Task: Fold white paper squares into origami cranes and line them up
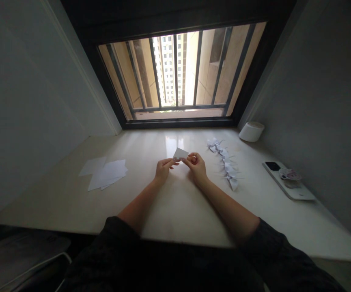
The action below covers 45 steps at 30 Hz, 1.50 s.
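Note:
A small folded piece of white paper (180, 153) is held up over the middle of the white sill, one corner pointing away from me. My left hand (163, 168) pinches its lower left edge between thumb and fingers. On the lower right edge, my right hand (197, 165) grips it the same way, its fingers curled. To the right, several folded paper cranes (225, 160) stand in a slanting row. Loose white paper sheets (107, 174) lie overlapping on the left.
A white sill (175, 215) stretches beneath a barred window (178, 73). At the back right stands a white paper roll (251, 132). A white phone (298, 190) with a round attachment lies near the right wall. Below the front left edge runs a white cable (38, 265).

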Tool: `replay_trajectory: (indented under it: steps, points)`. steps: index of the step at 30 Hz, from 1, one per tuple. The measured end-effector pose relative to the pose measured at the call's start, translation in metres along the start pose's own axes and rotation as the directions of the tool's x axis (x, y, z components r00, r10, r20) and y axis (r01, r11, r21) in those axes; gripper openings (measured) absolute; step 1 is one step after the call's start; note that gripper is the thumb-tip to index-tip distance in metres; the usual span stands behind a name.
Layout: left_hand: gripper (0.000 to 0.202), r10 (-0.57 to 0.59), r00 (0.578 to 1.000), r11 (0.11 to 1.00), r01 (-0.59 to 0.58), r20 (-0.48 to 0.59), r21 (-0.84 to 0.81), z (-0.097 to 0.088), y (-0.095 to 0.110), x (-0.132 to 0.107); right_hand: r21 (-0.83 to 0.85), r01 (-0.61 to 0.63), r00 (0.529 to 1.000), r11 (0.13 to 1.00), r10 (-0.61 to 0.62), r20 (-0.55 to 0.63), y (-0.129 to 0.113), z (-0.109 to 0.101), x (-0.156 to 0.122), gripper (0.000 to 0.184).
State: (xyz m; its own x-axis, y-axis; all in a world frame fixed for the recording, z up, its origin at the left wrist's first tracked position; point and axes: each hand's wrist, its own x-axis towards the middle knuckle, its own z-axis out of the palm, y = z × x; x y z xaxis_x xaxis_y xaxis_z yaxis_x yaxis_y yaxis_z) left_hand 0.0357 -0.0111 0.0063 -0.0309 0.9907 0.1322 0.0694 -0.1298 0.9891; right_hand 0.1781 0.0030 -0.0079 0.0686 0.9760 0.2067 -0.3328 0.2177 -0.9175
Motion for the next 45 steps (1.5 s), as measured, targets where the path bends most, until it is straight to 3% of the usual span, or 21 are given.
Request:
replay_trajectory:
  steps: [4, 15, 20, 26, 31, 35, 41, 45]
  points:
    - [0.034, -0.018, 1.000, 1.000, 0.018, -0.011, 0.002, 0.001, 0.000, 0.000, 0.031, 0.008, 1.000, 0.999, -0.008, 0.007, 0.001, 0.003, -0.003, 0.044]
    - [0.034, -0.006, 1.000, 1.000, 0.006, 0.004, -0.006, 0.000, -0.001, 0.002, 0.123, -0.047, 0.999, 0.991, 0.049, -0.014, 0.003, 0.002, -0.002, 0.030]
    - [0.036, 0.004, 0.999, 0.999, -0.005, 0.040, 0.046, 0.002, -0.004, 0.001, -0.014, -0.049, 0.998, 0.999, 0.048, -0.050, 0.000, -0.001, 0.000, 0.030]
    - [0.042, -0.040, 0.998, 0.999, 0.038, 0.048, 0.037, 0.003, -0.008, 0.003, -0.278, 0.056, 0.992, 0.959, -0.086, -0.096, 0.006, -0.008, 0.003, 0.019]
    - [0.043, -0.047, 0.997, 0.998, 0.044, 0.061, 0.044, 0.001, -0.006, 0.004, -0.525, 0.253, 0.965, 0.813, -0.247, 0.082, 0.001, -0.006, -0.003, 0.018]
    - [0.037, -0.008, 0.998, 1.000, 0.006, 0.069, 0.031, 0.002, -0.007, 0.005, -0.630, 0.347, 0.937, 0.695, -0.287, 0.200, -0.007, -0.003, -0.007, 0.021]
    - [0.034, -0.053, 0.998, 0.998, 0.054, 0.027, -0.035, 0.001, -0.009, 0.006, -0.630, 0.307, 0.948, 0.714, -0.284, 0.140, -0.008, -0.004, -0.005, 0.014]
    - [0.033, -0.082, 0.997, 0.992, 0.082, -0.002, -0.092, -0.001, -0.008, 0.007, -0.589, 0.354, 0.935, 0.727, -0.276, 0.222, -0.010, -0.003, -0.007, 0.016]
